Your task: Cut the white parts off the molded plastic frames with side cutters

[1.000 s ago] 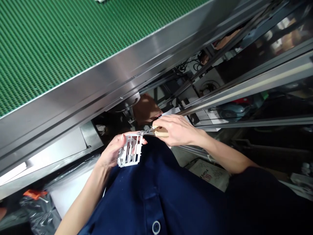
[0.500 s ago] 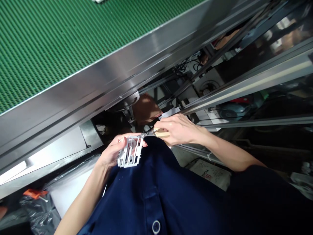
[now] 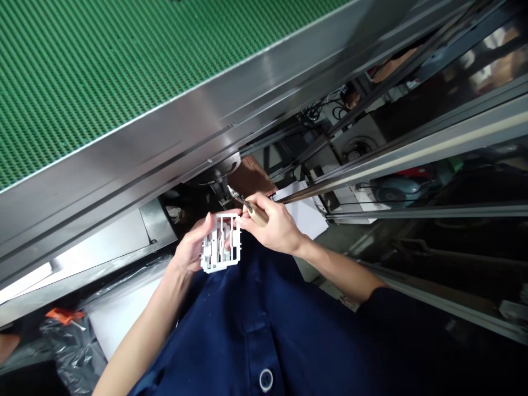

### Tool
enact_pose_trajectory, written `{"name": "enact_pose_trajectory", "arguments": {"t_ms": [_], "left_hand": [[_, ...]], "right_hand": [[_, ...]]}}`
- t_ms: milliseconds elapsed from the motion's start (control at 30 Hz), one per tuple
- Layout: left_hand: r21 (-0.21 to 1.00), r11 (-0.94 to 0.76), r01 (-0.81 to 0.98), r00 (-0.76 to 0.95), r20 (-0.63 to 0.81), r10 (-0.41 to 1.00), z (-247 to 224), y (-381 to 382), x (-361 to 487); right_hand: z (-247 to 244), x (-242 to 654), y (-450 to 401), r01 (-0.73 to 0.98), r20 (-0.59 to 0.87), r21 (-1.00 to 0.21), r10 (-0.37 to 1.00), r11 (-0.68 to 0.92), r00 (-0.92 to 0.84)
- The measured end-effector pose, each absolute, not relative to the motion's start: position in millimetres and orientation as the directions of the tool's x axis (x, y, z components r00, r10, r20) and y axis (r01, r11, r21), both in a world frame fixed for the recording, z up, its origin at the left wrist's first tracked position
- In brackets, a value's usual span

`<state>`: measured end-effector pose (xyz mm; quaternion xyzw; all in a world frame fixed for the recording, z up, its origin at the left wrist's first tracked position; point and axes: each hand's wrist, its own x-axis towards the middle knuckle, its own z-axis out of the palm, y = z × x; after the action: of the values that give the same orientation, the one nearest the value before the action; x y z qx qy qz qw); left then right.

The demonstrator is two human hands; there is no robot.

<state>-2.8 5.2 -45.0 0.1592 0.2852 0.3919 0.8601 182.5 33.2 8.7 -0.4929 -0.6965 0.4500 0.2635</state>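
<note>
My left hand [image 3: 193, 242] grips a stack of white plastic frames [image 3: 221, 268] with thin bars and small parts inside, held in front of my dark blue shirt. My right hand [image 3: 274, 225] is wrapped round the pale handles of a pair of pliers [image 3: 258, 214]. The metal jaws point up and to the left, above the frames and apart from them. The right fingertips are at the upper right corner of the white frames.
A green ribbed conveyor belt [image 3: 124, 66] with a metal side rail [image 3: 198, 121] runs across the upper left. Metal bars [image 3: 421, 143] cross the right side. An orange object [image 3: 65, 315] lies on plastic bags [image 3: 78, 346] at the lower left.
My right hand has moved left, closer to the frames, and the pliers have turned so their jaws point up and away from them. The white piece on the belt has left view.
</note>
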Motion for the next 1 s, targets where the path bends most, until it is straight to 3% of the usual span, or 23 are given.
{"name": "enact_pose_trajectory", "arguments": {"t_ms": [133, 467, 633, 767, 1000], "left_hand": [[0.465, 0.648, -0.603, 0.520, -0.386, 0.762, -49, 8, 2], [0.327, 0.563, -0.759, 0.446, -0.369, 0.815, -43, 15, 0], [0.318, 0.555, -0.769, 0.436, -0.374, 0.818, -45, 15, 2], [0.331, 0.541, -0.773, 0.412, -0.386, 0.825, -44, 16, 3], [0.360, 0.544, -0.758, 0.411, -0.383, 0.827, -46, 17, 2]], "right_hand": [[7, 181, 34, 0.497, 0.020, -0.846, 0.941, 0.195, -0.337], [-18, 212, 43, 0.601, -0.038, -0.799, 0.997, 0.012, -0.072], [-21, 209, 30, 0.478, -0.127, -0.876, 0.987, -0.065, -0.098], [-15, 198, 21, 0.271, -0.193, -0.953, 0.963, -0.139, -0.186], [-8, 184, 5, 0.039, -0.264, -0.963, 0.913, -0.266, -0.311]]}}
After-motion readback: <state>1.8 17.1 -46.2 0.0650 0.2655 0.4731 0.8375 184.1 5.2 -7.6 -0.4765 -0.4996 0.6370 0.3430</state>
